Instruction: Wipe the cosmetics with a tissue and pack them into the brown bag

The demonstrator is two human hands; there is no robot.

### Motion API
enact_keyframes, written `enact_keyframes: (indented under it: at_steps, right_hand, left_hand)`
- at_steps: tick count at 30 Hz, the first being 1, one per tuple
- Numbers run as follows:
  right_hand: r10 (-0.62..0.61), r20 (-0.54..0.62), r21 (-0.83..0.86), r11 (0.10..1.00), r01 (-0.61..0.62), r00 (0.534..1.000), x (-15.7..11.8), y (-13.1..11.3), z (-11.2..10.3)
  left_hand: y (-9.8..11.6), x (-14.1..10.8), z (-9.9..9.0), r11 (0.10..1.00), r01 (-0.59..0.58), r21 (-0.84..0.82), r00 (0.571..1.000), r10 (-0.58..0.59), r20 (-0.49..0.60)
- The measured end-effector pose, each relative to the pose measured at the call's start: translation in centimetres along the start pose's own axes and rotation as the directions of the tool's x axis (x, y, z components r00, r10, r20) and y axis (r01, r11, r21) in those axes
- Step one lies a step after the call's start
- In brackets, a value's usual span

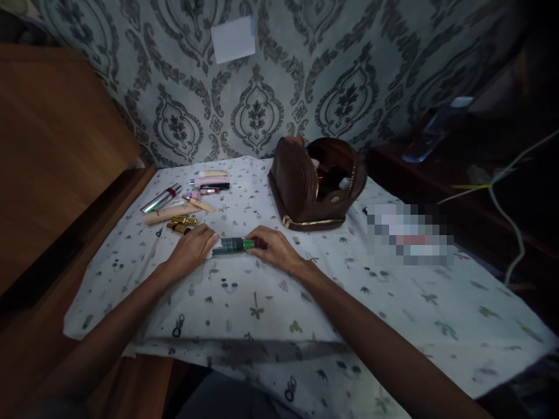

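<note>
A dark green cosmetic tube [231, 245] with a brighter green end lies level between my hands, low over the cloth. My left hand [192, 249] is closed around its left end, where a white patch shows by the fingertips; I cannot tell if that is part of the tube. At the bright green end, the fingers of my right hand [276, 249] are pinched shut. Just beyond my left hand lie gold lipstick tubes [183, 220], partly hidden by it. A beige tube [168, 213] and a silver tube with a red band [161, 198] rest farther back.
An open brown leather cosmetic bag [297, 186] stands behind my right hand, with items inside. More small cosmetics [212, 181] lie at the back left. A blurred-out flat item [410, 235] is at right. Wooden furniture [56, 151] borders the left; a white cable [506, 227] hangs at right.
</note>
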State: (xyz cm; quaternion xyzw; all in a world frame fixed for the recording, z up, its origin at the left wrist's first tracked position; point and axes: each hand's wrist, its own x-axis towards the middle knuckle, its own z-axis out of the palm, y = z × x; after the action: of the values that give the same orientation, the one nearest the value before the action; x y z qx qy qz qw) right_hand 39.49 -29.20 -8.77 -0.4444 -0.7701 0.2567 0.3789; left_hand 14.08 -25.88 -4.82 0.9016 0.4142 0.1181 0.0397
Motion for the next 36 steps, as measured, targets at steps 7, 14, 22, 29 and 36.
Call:
enact_keyframes:
  at_steps: [7,14,22,29,36]
  right_hand:
    - [-0.027,0.075,-0.03,0.999,0.029,0.997,0.0,0.1,-0.2]
    - [-0.021,0.114,0.062,0.998,0.014,0.993,-0.1,0.0,-0.2]
    - [-0.101,0.103,0.093,0.991,0.091,0.99,-0.1,-0.1,0.0]
    - [-0.065,0.091,0.06,0.996,0.06,0.994,-0.2,0.2,0.1]
    - [-0.05,0.089,0.088,0.995,0.042,0.995,-0.2,0.0,0.2]
  left_hand:
    - [-0.2,-2.1,0.7,0.99,-0.106,0.087,0.993,0.11,-0.034]
    - [1.2,-2.6,1.0,0.968,-0.153,0.199,0.986,0.164,-0.041]
    - [5.8,1.1,2.2,0.971,-0.193,0.138,0.98,0.185,0.069]
    - [6.0,2.6,0.6,0.989,-0.05,-0.138,0.978,0.076,0.192]
    - [3.2,1.1,-0.3,0.983,-0.073,-0.167,0.988,0.095,0.126]
